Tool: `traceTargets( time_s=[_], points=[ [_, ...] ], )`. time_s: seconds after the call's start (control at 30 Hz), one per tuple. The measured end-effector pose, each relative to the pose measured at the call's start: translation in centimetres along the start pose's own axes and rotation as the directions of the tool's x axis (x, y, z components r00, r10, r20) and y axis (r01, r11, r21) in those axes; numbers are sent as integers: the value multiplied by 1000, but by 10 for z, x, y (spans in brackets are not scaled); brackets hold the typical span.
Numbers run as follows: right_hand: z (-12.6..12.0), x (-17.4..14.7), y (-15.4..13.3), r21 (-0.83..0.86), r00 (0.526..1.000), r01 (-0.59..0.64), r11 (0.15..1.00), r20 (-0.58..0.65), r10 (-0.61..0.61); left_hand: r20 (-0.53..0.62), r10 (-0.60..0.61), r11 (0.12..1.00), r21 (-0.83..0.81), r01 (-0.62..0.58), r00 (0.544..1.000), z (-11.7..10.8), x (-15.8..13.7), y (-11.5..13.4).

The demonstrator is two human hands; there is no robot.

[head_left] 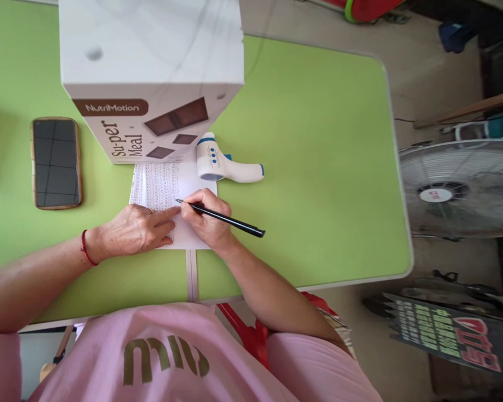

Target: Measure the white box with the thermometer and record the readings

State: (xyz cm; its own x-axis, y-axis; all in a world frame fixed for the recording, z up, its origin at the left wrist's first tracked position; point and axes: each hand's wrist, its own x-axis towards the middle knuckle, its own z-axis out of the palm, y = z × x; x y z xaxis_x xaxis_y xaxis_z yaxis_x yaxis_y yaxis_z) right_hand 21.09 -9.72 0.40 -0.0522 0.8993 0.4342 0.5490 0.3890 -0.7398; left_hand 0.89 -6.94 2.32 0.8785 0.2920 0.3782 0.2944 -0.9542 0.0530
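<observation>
A black pen (230,221) is pinched in my right hand (209,219), its tip at the handwritten rows on a white sheet of paper (193,237). My left hand (136,230) rests palm down on the left side of the sheet, holding nothing. Its index finger stretches toward the pen tip, and the other fingers bend a little. Just beyond my right hand, a white and blue infrared thermometer (230,164) lies partly over the paper. The sheet's far edge is hidden by a tall white NutriMotion box (151,61).
A phone (56,163) in a brown-edged case lies left of the box on the green table (318,162). The table's rounded edge runs along the right. Past it are a fan (456,190) and a dark printed sign (448,332).
</observation>
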Motion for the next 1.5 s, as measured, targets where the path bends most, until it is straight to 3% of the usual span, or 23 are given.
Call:
traceTargets(
  time_s=[1.5],
  points=[
    [-1, 1, 0, -39, 1000, -14, 999, -22, 13, -5, -10, 1000, -12, 10, 1000, 0, 0, 0]
  ],
)
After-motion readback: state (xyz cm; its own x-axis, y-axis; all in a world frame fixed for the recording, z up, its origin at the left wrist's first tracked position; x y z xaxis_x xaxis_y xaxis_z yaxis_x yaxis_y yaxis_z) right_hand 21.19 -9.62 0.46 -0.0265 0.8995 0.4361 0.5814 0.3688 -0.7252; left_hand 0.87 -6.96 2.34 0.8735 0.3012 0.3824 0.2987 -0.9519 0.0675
